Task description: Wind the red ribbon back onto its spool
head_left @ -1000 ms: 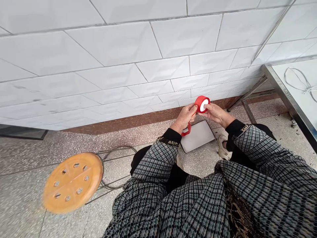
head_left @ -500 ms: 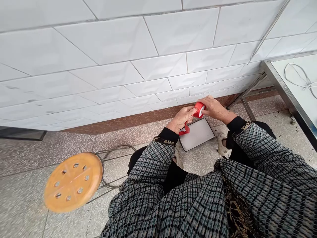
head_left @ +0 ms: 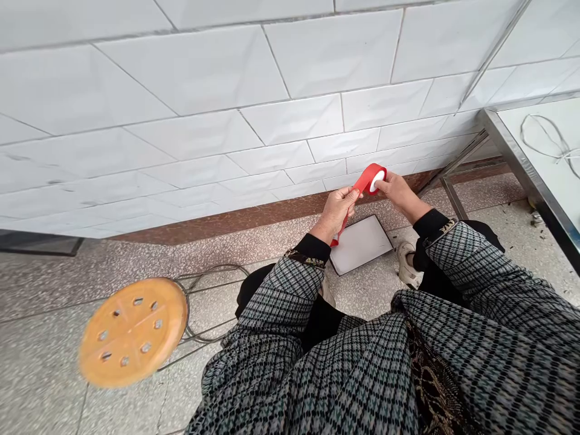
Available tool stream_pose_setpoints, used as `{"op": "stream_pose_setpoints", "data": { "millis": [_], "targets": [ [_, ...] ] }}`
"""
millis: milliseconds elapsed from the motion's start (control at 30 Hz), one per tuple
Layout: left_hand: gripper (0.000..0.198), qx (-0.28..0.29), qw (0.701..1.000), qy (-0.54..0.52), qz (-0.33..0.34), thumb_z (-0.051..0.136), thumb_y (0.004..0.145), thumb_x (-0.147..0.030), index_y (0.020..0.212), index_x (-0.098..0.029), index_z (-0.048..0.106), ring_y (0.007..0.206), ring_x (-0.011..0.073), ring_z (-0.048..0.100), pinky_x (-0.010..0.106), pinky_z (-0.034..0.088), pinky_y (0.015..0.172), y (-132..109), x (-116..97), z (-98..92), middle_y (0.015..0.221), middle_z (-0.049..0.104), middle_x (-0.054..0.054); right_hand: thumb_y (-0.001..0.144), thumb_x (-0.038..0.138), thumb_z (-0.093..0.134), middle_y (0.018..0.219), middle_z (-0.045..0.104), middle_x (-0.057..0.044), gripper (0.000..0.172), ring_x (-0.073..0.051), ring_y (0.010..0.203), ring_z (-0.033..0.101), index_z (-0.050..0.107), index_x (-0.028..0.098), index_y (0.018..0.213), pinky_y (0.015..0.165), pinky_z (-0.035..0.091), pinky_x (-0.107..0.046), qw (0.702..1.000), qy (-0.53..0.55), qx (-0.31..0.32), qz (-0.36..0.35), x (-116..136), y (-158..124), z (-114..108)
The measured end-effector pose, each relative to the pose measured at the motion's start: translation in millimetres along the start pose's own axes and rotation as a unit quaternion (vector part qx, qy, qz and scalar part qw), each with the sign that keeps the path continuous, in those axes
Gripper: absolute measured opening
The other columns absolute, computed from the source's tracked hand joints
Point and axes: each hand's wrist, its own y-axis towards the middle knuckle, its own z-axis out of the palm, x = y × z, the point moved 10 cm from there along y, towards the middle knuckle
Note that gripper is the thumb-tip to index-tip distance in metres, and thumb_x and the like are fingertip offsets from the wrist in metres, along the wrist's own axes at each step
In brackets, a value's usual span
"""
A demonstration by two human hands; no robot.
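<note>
"Where's the tape?"
"Above the tray, gripped by the right hand: thumb at the white core, other fingers mostly hidden."
"And the left hand?"
"Above the tray's left side, thumb and fingers pinching the pulled-out strip."

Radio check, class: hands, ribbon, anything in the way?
Left hand pinching unrolled red ribbon. Right hand gripping roll at its core. Stool off left, clear of both hands.

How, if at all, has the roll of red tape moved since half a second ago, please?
Yes: judged against the tiled wall, the roll of red tape has moved up and to the right in the view.
</note>
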Motion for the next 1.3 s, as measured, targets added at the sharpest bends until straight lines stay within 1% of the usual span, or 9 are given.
{"op": "stream_pose_setpoints", "data": {
  "millis": [100, 267, 400, 667, 767, 900, 1167, 1233, 1300],
  "targets": [
    [0.038, 0.007, 1.0, -0.011, -0.011, 0.082, 0.083, -0.051, 0.079, -0.016, 0.066, 0.042, 0.0035, 0.024, 0.02, 0.024, 0.047, 1, 5, 3.9, 0.046, 0.032, -0.012, 0.073, 0.024, 0.063, 0.081, 0.072, -0.001, 0.021, -0.015, 0.073, 0.061, 0.069, 0.018, 0.092, 0.068, 0.048, -0.025, 0.986, 0.138, 0.033, 0.085, -14, -11, 21],
    [0.04, -0.021, 0.999, -0.011, -0.032, 0.08, 0.087, -0.052, 0.076, -0.015, 0.066, 0.041, 0.003, 0.023, 0.02, 0.022, 0.046, 0, 9, 1.4, 0.047, 0.032, -0.011, 0.077, 0.019, 0.065, 0.076, 0.071, -0.001, 0.008, -0.012, 0.069, 0.059, 0.068, 0.018, 0.084, 0.066, 0.044, -0.023, 0.966, 0.209, 0.045, 0.146, -15, -22, 31],
    [0.043, -0.021, 0.998, -0.01, -0.053, 0.078, 0.089, -0.052, 0.073, -0.014, 0.066, 0.041, 0.0025, 0.022, 0.02, 0.02, 0.045, -2, 12, 2.3, 0.047, 0.032, -0.01, 0.081, 0.019, 0.067, 0.075, 0.073, -0.002, 0.001, -0.013, 0.069, 0.062, 0.067, 0.019, 0.081, 0.07, 0.046, -0.025, 0.952, 0.241, 0.067, 0.178, -14, -27, 36],
    [0.042, -0.024, 0.994, -0.055, -0.096, 0.086, 0.083, -0.047, 0.075, -0.019, 0.055, 0.04, 0.0025, 0.024, 0.019, 0.023, 0.045, -4, 22, 2.6, 0.048, 0.029, -0.013, 0.082, 0.022, 0.071, 0.091, 0.078, -0.003, 0.009, -0.017, 0.086, 0.068, 0.067, 0.02, 0.089, 0.079, 0.05, -0.029, 0.927, 0.301, 0.101, 0.201, -18, -34, 47],
    [0.037, -0.053, 0.995, -0.056, -0.065, 0.088, 0.08, -0.036, 0.097, -0.021, 0.058, 0.04, 0.0025, 0.025, 0.019, 0.022, 0.044, -3, 17, -3.1, 0.054, 0.039, -0.014, 0.081, 0.023, 0.074, 0.095, 0.078, -0.004, 0.012, -0.02, 0.094, 0.069, 0.066, 0.021, 0.09, 0.08, 0.051, -0.03, 0.927, 0.299, 0.105, 0.198, -19, -33, 47],
    [0.047, -0.017, 0.999, -0.022, -0.026, 0.085, 0.08, -0.031, 0.121, -0.02, 0.062, 0.043, 0.0031, 0.031, 0.022, 0.025, 0.045, 0, 11, 1.9, 0.063, 0.052, -0.012, 0.081, 0.023, 0.076, 0.094, 0.078, -0.006, 0.016, -0.022, 0.098, 0.069, 0.065, 0.022, 0.093, 0.085, 0.053, -0.035, 0.922, 0.299, 0.12, 0.215, -21, -36, 50],
    [0.05, 0.077, 0.994, -0.021, -0.071, 0.087, 0.079, -0.032, 0.121, -0.018, 0.065, 0.041, 0.0017, 0.027, 0.022, 0.02, 0.045, 0, 15, 8.1, 0.064, 0.054, -0.009, 0.088, 0.023, 0.07, 0.1, 0.079, -0.008, 0.01, -0.023, 0.099, 0.073, 0.066, 0.022, 0.097, 0.092, 0.057, -0.043, 0.916, 0.285, 0.15, 0.238, -25, -46, 55],
    [0.049, 0.08, 0.993, -0.03, -0.086, 0.088, 0.077, -0.03, 0.118, -0.018, 0.065, 0.041, 0.0015, 0.026, 0.021, 0.018, 0.046, -1, 15, 7.3, 0.062, 0.051, -0.01, 0.088, 0.026, 0.07, 0.103, 0.079, -0.01, 0.012, -0.025, 0.1, 0.073, 0.068, 0.021, 0.099, 0.094, 0.058, -0.046, 0.935, 0.229, 0.164, 0.215, -24, -42, 52],
    [0.048, 0.084, 0.99, -0.038, -0.102, 0.088, 0.076, -0.029, 0.116, -0.018, 0.065, 0.04, 0.0016, 0.025, 0.021, 0.017, 0.046, -3, 16, 7.1, 0.058, 0.045, -0.013, 0.087, 0.028, 0.07, 0.109, 0.078, -0.012, 0.019, -0.028, 0.103, 0.073, 0.069, 0.02, 0.105, 0.097, 0.058, -0.049, 0.972, 0.112, 0.155, 0.139, -17, -30, 40]
  ]
}}
